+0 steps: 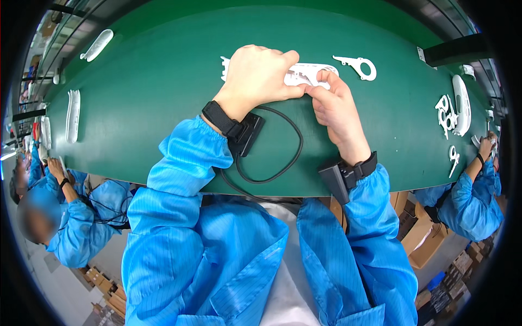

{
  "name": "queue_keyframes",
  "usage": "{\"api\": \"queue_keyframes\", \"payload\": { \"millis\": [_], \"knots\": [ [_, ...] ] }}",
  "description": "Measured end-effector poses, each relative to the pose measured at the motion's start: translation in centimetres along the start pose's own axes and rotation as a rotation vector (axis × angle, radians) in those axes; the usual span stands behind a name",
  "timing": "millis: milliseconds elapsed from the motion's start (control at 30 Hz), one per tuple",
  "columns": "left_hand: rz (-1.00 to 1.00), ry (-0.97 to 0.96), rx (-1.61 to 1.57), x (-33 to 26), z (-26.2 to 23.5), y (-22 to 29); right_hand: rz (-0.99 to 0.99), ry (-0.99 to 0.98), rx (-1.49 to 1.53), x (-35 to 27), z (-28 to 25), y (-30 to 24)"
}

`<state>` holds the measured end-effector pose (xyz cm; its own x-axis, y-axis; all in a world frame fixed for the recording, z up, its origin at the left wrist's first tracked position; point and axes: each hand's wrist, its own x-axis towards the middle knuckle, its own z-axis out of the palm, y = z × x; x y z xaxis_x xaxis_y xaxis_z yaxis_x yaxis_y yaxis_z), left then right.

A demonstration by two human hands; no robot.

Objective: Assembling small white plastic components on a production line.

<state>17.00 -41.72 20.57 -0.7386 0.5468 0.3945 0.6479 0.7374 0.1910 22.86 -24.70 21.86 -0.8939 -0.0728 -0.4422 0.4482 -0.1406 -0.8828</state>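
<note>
A long, narrow white plastic shell is held lengthwise from left to right at the green counter. Its middle is hidden by the left grip; a notched end is left showing beyond it. The rounded right end, with white moulded detail inside, is pinched by the right grip.

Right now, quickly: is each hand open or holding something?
Left hand: closed over a white plastic part.
Right hand: closed on that part's right end; any smaller piece pinched there cannot be told.
</note>
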Motion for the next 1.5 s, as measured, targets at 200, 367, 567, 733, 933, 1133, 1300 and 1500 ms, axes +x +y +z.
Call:
{"api": "queue_keyframes", "payload": {
  "millis": [200,367,567,733,933,1133,1300,1500],
  "knots": [
    [0.016,-0.009,-0.003,0.4,0.3,-0.1,0.067,-0.063,0.506,-0.3,-1.2,0.7],
    [0.013,0.049,-0.038,0.2,0.1,-0.2,0.131,-0.198,1.334,-0.6,1.4,1.2],
    [-0.003,0.030,0.003,0.2,-0.1,0.2,0.095,-0.210,1.324,0.0,1.7,1.8],
    [-0.060,0.021,-0.008,0.2,-0.2,0.3,0.041,-0.034,0.917,-0.4,2.6,1.7],
    [-0.067,-0.020,-0.020,0.3,-0.2,-0.1,-0.057,0.181,0.453,-1.9,3.7,1.1],
    [-0.085,-0.056,-0.015,0.8,-0.5,0.0,-0.661,0.570,-0.862,-0.3,-1.9,0.9],
    [-0.102,-0.069,-0.046,0.5,-0.5,-0.2,-0.781,0.422,-1.234,2.3,-2.5,-0.6],
    [-0.111,-0.122,-0.071,1.3,-0.9,-0.2,-0.896,0.337,-1.565,3.1,-1.9,-1.5]
  ]
}}
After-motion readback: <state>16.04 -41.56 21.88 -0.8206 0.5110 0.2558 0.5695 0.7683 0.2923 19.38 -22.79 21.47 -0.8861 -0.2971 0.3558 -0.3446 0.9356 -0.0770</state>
